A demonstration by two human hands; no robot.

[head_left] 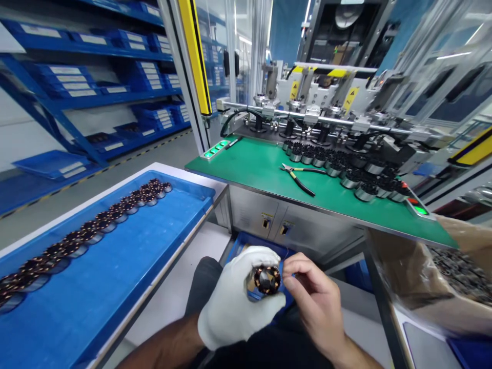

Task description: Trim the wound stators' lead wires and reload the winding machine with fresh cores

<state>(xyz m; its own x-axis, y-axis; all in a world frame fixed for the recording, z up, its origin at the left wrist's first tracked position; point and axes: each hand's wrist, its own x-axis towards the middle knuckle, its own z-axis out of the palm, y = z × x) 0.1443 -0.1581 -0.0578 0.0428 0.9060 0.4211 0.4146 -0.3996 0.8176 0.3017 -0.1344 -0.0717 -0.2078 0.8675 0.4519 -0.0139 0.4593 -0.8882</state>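
Note:
My left hand (pixel 240 300), in a white glove, is wrapped round a motor stator (pixel 268 280). The stator's ring of copper windings faces up toward me, and the glove hides much of its outer side. Bare and close to the stator's right edge, my right hand (pixel 317 297) has thumb and forefinger pinched together. A thin strand seems to rise just above those fingertips, but what they grip is too small to make out. Both hands are over my lap, in front of the green work surface (pixel 246 164).
At left, a blue tray (pixel 154 241) holds a long row of stators. Pliers (pixel 298 177) lie on the green surface, near several stators with black tops (pixel 334 166). A machine fixture (pixel 319 118) stands behind. A cardboard box (pixel 415 287) sits at right; blue shelving (pixel 96 97) is far left.

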